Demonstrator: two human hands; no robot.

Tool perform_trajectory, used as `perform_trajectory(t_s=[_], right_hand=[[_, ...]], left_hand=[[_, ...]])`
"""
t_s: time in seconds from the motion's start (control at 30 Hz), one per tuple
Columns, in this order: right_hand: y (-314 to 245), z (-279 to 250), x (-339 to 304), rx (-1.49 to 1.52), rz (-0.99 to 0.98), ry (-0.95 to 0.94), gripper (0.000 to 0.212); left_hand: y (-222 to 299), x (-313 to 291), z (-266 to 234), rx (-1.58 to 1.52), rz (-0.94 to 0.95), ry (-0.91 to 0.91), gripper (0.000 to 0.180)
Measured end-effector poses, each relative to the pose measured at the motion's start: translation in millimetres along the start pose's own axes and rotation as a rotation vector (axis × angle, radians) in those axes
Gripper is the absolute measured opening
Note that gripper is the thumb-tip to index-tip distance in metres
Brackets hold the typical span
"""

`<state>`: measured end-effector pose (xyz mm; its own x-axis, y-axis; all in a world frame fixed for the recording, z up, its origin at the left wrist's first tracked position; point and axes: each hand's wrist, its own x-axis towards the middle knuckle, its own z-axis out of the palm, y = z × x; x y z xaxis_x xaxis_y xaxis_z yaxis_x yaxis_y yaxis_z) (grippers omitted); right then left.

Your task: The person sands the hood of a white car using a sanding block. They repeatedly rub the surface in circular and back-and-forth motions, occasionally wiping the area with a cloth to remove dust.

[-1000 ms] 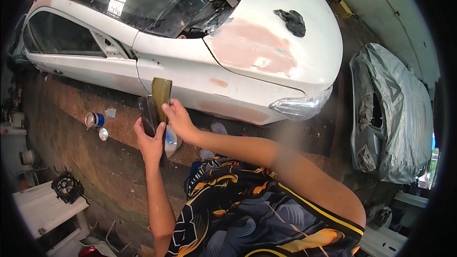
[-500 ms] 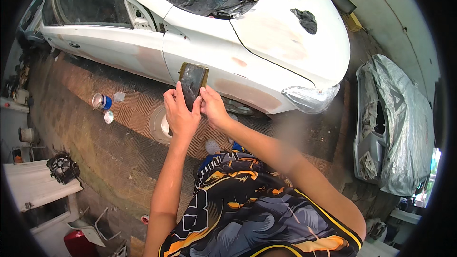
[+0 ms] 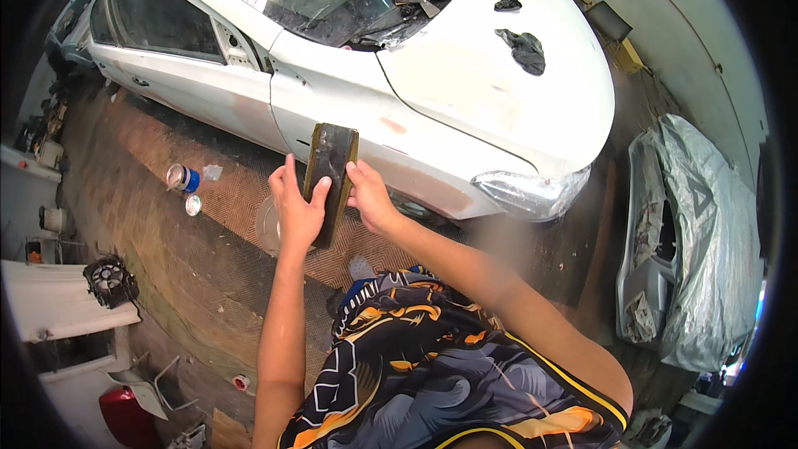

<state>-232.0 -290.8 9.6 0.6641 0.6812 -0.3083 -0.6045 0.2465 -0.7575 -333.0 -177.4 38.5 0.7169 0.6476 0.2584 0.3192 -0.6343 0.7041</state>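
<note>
Between my two hands, in front of the white car's front fender (image 3: 349,129), is a long dark sanding block (image 3: 334,154) with brownish sandpaper edges showing along its sides. My left hand (image 3: 298,214) holds it at the left, thumb pressed on its face and index finger stretched up. At the right edge my right hand (image 3: 371,198) pinches it between thumb and fingers. The block stands roughly lengthwise away from me. Brownish sanded patches (image 3: 424,185) mark the fender.
On the floor at left lie a blue-banded can (image 3: 183,177) and a round lid (image 3: 193,205). A pale bucket (image 3: 268,224) is partly behind my left hand. Black crumpled cloths (image 3: 525,51) rest on the hood. A silver-wrapped bumper (image 3: 702,249) stands at right.
The sanding block has turned so that more of its length shows, its lower end now reaching below my hands. My left thumb lies higher across its face. The view has shifted slightly.
</note>
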Motion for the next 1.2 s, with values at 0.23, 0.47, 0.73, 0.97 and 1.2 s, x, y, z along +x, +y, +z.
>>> perform_trajectory(t_s=[0.23, 0.47, 0.73, 0.97, 1.2], right_hand=[[-74, -90, 28, -0.67, -0.28, 0.142, 0.055], [-173, -128, 51, -1.314, -0.708, 0.219, 0.085], [-223, -143, 101, -1.718, -0.95, -0.005, 0.077], [-190, -181, 115, -1.86, -1.066, -0.132, 0.066], [-169, -167, 118, -1.851, -1.172, -0.024, 0.052]], left_hand=[[85, 7, 116, -0.054, 0.009, 0.051, 0.039], [162, 19, 204, -0.446, -0.015, 0.224, 0.041], [132, 57, 223, -0.484, 0.139, 0.117, 0.043], [59, 204, 145, 0.05, 0.104, 0.353, 0.033], [13, 310, 144, 0.476, 0.396, 0.393, 0.039]])
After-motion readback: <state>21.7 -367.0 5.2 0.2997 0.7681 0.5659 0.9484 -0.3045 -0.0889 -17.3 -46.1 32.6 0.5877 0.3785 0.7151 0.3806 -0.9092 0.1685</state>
